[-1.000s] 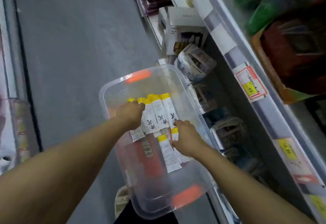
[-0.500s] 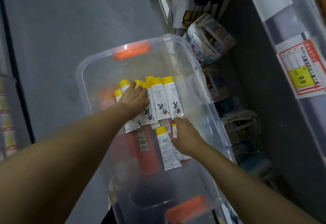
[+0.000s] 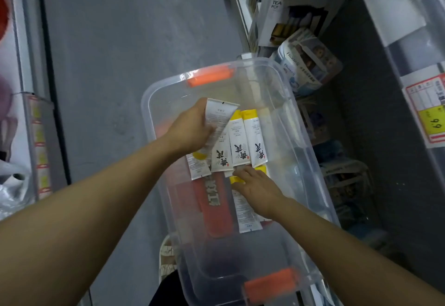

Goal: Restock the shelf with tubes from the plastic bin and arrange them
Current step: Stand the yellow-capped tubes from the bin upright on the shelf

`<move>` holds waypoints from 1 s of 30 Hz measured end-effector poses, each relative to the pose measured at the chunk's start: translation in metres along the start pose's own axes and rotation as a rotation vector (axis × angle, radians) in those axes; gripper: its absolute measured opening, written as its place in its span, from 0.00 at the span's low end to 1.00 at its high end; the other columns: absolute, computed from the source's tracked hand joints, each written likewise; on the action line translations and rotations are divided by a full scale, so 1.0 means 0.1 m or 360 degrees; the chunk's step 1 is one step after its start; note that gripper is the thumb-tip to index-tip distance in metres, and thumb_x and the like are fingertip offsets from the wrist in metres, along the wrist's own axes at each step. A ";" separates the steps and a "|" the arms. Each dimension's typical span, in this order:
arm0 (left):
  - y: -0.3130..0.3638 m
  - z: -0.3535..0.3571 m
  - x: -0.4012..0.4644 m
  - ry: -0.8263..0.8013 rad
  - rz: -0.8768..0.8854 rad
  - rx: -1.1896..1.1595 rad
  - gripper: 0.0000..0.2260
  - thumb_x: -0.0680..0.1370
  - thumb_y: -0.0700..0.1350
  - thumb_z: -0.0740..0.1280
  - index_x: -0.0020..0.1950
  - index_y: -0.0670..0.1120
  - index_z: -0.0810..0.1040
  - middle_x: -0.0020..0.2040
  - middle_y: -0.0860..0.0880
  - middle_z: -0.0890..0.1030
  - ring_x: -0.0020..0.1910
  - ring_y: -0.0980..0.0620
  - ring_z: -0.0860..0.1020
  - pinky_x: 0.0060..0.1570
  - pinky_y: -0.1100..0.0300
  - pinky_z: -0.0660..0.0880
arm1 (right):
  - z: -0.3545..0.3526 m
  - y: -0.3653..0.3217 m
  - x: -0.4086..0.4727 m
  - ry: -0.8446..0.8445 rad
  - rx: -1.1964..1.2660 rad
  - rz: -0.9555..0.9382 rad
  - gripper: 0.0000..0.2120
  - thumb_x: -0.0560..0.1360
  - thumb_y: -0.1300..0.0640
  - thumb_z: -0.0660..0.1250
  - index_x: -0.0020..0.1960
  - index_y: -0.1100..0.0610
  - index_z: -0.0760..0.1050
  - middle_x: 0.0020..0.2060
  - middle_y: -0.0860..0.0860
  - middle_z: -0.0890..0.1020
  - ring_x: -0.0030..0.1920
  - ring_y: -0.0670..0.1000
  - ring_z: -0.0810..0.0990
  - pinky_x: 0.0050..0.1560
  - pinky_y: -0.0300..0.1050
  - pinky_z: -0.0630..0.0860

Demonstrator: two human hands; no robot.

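With the left hand (image 3: 190, 132) gripping a raised tube (image 3: 218, 122) over the plastic bin (image 3: 313, 161), the right hand (image 3: 257, 189) should pinch the yellow-capped tube (image 3: 237, 180) under its fingers firmly, gathering several before shelving.

Both forearms bare, no sleeves, watch or rings on left hand (image 3: 192, 130) or right hand (image 3: 258, 191). Short nails.

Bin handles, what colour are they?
Orange, both bin handles, clearest in the head view.
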State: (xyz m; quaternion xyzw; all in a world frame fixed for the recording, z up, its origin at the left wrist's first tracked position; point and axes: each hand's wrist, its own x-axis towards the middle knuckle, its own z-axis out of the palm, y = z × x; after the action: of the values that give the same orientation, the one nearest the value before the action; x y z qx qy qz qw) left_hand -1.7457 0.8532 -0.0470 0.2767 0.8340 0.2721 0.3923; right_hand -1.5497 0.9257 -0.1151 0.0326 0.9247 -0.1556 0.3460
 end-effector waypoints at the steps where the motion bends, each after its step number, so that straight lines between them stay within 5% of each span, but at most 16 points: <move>1: -0.01 0.02 -0.03 -0.0020 -0.0070 -0.0290 0.17 0.77 0.38 0.63 0.65 0.48 0.68 0.57 0.47 0.79 0.55 0.47 0.77 0.55 0.53 0.74 | 0.01 0.00 0.04 -0.0015 -0.0116 -0.0076 0.20 0.68 0.62 0.72 0.59 0.54 0.78 0.68 0.57 0.71 0.69 0.61 0.68 0.65 0.55 0.68; 3: 0.00 0.05 -0.08 -0.0068 -0.0189 -0.0733 0.16 0.78 0.38 0.62 0.65 0.49 0.70 0.54 0.48 0.79 0.50 0.52 0.78 0.46 0.59 0.75 | 0.06 0.02 0.15 -0.0090 -0.0361 -0.0147 0.16 0.56 0.55 0.80 0.43 0.51 0.84 0.55 0.53 0.82 0.57 0.60 0.80 0.54 0.56 0.78; 6: -0.02 0.10 -0.11 -0.0107 -0.0316 -0.0989 0.12 0.80 0.41 0.60 0.62 0.49 0.72 0.50 0.48 0.79 0.43 0.55 0.78 0.35 0.62 0.72 | 0.21 0.05 0.34 -0.0088 -0.0654 -0.0275 0.16 0.52 0.50 0.81 0.38 0.48 0.83 0.46 0.49 0.83 0.53 0.57 0.81 0.53 0.54 0.77; 11: -0.11 0.11 -0.10 -0.0014 -0.0355 -0.1060 0.12 0.81 0.45 0.59 0.63 0.49 0.72 0.57 0.47 0.80 0.51 0.48 0.79 0.47 0.54 0.77 | 0.19 0.01 0.44 0.0029 -0.0876 -0.0534 0.15 0.52 0.48 0.80 0.38 0.46 0.83 0.37 0.43 0.83 0.46 0.50 0.82 0.58 0.49 0.76; 15: -0.07 -0.03 -0.13 0.0013 -0.0325 -0.1109 0.13 0.82 0.45 0.56 0.65 0.47 0.70 0.55 0.43 0.80 0.51 0.45 0.80 0.52 0.49 0.77 | 0.07 -0.04 0.37 -0.0026 -0.0861 -0.0465 0.14 0.56 0.48 0.79 0.39 0.50 0.83 0.35 0.48 0.83 0.38 0.49 0.81 0.49 0.44 0.77; 17: 0.02 -0.13 -0.18 0.0009 -0.0330 -0.1200 0.12 0.82 0.44 0.55 0.64 0.47 0.70 0.50 0.42 0.81 0.42 0.46 0.81 0.45 0.53 0.78 | -0.15 -0.09 0.24 -0.0122 -0.0706 -0.0410 0.16 0.72 0.55 0.68 0.58 0.59 0.76 0.52 0.58 0.80 0.53 0.56 0.77 0.57 0.50 0.72; 19: 0.13 -0.23 -0.24 0.0006 -0.0332 -0.1262 0.10 0.82 0.44 0.55 0.63 0.48 0.69 0.46 0.43 0.80 0.37 0.46 0.80 0.39 0.56 0.79 | -0.32 -0.09 0.07 -0.0160 -0.0567 -0.0232 0.20 0.77 0.59 0.58 0.68 0.62 0.63 0.62 0.62 0.71 0.62 0.61 0.70 0.62 0.54 0.66; 25: 0.49 -0.60 -0.49 0.0084 -0.0324 -0.1541 0.11 0.81 0.38 0.51 0.61 0.44 0.67 0.44 0.40 0.77 0.38 0.45 0.78 0.32 0.58 0.79 | -0.92 -0.10 -0.39 0.0031 0.0690 0.0368 0.21 0.73 0.48 0.63 0.61 0.55 0.62 0.50 0.55 0.77 0.46 0.56 0.75 0.43 0.46 0.70; 30: 0.80 -0.93 -0.75 -0.0049 -0.0265 -0.1706 0.21 0.75 0.32 0.47 0.65 0.43 0.67 0.47 0.40 0.75 0.42 0.44 0.76 0.42 0.52 0.75 | -1.27 -0.11 -0.71 0.0432 0.1612 0.0531 0.15 0.73 0.48 0.68 0.52 0.53 0.64 0.43 0.49 0.77 0.36 0.46 0.76 0.32 0.37 0.70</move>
State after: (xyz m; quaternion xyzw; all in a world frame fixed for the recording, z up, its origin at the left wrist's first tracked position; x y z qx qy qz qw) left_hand -1.7601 0.8361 0.0949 -0.0253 0.5916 0.6234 0.5107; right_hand -1.5776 0.9580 0.0244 0.3610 0.7527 -0.5187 0.1847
